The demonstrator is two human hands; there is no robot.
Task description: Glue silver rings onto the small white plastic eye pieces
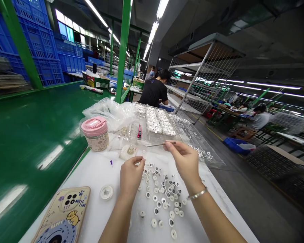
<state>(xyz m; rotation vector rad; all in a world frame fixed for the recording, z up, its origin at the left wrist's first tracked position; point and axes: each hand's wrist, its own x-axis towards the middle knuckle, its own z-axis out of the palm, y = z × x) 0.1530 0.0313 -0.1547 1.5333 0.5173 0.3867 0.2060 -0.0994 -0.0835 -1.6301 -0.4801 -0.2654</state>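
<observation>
My left hand [131, 173] is closed in a pinch on a small white round part at its fingertips, just above a scatter of several small white ring-shaped parts [164, 195] on the white table [96, 172]. My right hand [183, 158], with a bracelet on the wrist, pinches a thin stick-like tool [155, 145] that points left towards a small glue pot [130, 150]. Both hands hover close together over the parts.
A pink-lidded cup [95, 132], clear plastic trays of parts [158, 123], a red cutter [139, 131], a crumpled plastic bag [110, 113] and a phone in a cartoon case [63, 216] lie around. A green conveyor [27, 135] runs at left. Other people sit at benches ahead and right.
</observation>
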